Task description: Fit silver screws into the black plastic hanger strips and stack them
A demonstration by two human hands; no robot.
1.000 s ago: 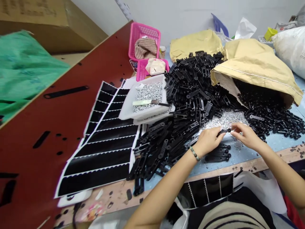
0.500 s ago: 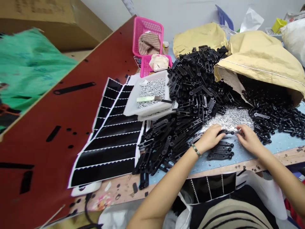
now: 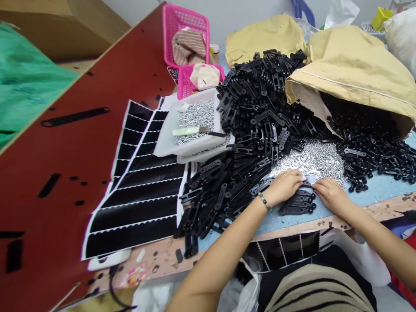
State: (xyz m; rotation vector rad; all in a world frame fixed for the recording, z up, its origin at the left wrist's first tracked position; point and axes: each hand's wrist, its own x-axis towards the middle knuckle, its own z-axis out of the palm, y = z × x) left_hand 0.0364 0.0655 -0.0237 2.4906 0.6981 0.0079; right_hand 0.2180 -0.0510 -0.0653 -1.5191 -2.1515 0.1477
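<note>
My left hand (image 3: 286,185), with a beaded bracelet on its wrist, is closed on a slim black plastic arm (image 3: 307,184), partly covered by the fingers. At the arm's right end, the fingertips of my right hand (image 3: 329,194) are pinched together; whether a small pin is between them is hidden. Just below lies a row of several black plastic arms (image 3: 296,204) with rounded ends pointing right. Behind both hands spreads a heap of small silver pins (image 3: 313,160).
A big pile of black plastic parts (image 3: 260,95) rises behind and left. More small black parts (image 3: 377,160) spill from a paper sack (image 3: 357,65) on the right. Left stand a white tub (image 3: 165,138) of silver pins, black sticker sheets (image 3: 136,195) and pink baskets (image 3: 167,39).
My right hand has moved left, closer to my left hand, and its fingers have closed at the arm's end. The camera view has shifted slightly.
</note>
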